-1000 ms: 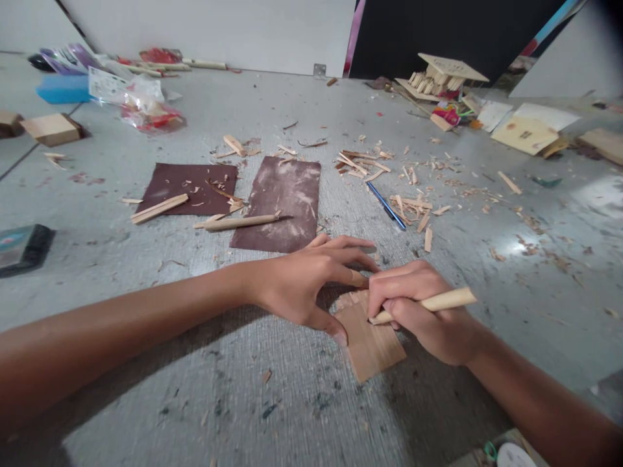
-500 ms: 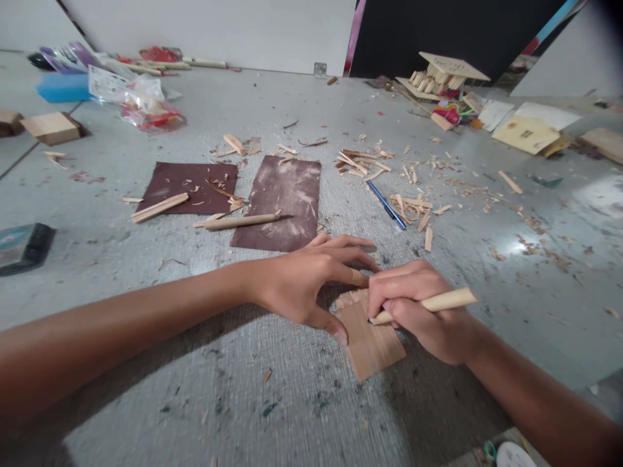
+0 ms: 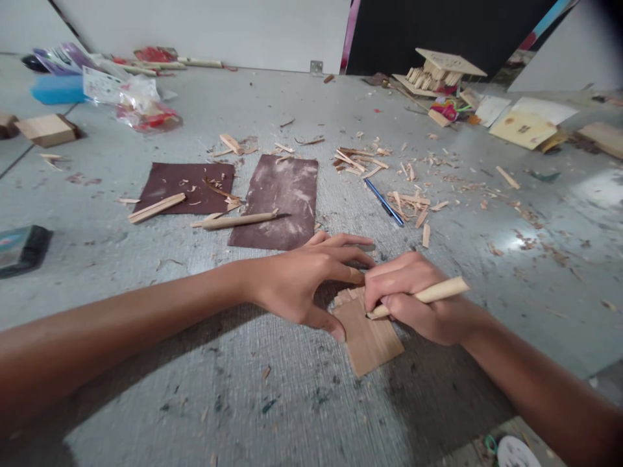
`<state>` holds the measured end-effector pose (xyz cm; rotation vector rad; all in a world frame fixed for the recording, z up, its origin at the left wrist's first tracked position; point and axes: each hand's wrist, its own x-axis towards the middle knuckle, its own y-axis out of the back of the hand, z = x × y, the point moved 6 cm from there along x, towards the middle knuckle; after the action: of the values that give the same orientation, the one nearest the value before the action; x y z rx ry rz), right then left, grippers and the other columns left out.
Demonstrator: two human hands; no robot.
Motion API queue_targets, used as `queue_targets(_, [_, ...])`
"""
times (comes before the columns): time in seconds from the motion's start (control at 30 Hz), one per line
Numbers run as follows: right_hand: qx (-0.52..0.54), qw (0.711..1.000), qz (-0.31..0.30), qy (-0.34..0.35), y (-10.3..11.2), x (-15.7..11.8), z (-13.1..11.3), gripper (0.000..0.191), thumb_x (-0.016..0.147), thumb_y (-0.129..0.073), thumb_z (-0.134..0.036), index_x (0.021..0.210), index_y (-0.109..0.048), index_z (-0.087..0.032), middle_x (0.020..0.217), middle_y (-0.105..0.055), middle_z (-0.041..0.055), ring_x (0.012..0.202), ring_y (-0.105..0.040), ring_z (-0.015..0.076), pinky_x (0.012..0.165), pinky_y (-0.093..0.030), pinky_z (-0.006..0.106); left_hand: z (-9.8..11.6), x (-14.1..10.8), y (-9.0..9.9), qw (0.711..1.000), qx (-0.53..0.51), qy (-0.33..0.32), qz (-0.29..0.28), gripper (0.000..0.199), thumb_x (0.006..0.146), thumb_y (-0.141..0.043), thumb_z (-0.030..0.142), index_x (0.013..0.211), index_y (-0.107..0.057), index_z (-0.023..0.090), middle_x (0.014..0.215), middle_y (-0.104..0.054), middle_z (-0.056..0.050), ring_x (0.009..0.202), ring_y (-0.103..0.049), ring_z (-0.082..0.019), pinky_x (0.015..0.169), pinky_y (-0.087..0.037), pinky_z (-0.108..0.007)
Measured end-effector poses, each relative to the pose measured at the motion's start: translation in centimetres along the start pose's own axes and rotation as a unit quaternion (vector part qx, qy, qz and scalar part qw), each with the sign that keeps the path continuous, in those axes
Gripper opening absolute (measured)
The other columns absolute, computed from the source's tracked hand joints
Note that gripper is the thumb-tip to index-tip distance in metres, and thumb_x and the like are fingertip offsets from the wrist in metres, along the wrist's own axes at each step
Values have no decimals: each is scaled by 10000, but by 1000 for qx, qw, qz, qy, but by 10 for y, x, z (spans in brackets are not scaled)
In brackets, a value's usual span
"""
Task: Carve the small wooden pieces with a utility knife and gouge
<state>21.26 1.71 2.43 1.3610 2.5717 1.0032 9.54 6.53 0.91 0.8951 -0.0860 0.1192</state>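
A thin square of light wood point(image 3: 372, 347), chipped along its far edge, lies flat on the grey surface. My left hand point(image 3: 311, 279) is spread beside it, thumb touching its left edge and fingers stretched past its far side. In my right hand point(image 3: 418, 295) is a wooden-handled carving tool point(image 3: 445, 289), gripped like a pen. Its dark tip meets the wood's upper face; most of the tip is hidden by my fingers. Beyond my left hand, a second wooden-handled carving tool point(image 3: 241, 220) rests partly across a dusty brown sandpaper sheet point(image 3: 287, 188).
Another sandpaper sheet point(image 3: 195, 178) bears a wood strip point(image 3: 158, 208). A blue pen point(image 3: 383, 201) lies among wood shavings point(image 3: 409, 200). Farther back are plastic packaging point(image 3: 141, 107), a wood block point(image 3: 47, 130) and a small wooden model point(image 3: 440, 71). A dark-edged box point(image 3: 24, 250) sits left.
The view has shifted slightly. My right hand has moved a little away from me, tilting the tool's handle slightly; the tip stays on the wood. My left hand keeps its place beside the wood.
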Motion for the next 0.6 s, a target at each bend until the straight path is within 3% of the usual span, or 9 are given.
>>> queue_targets(0.6, [26,998,41,-28,1,-1,3,287,833,-434,-95,638,-633,-163,572,-585,-23,493,-507,80,537,-384,223,-1,0,0,1000,-9,2,1,611,785,-818,485,1322,-665,238,1531,-514,-156,1507,-265,-457,1135,-254,-683])
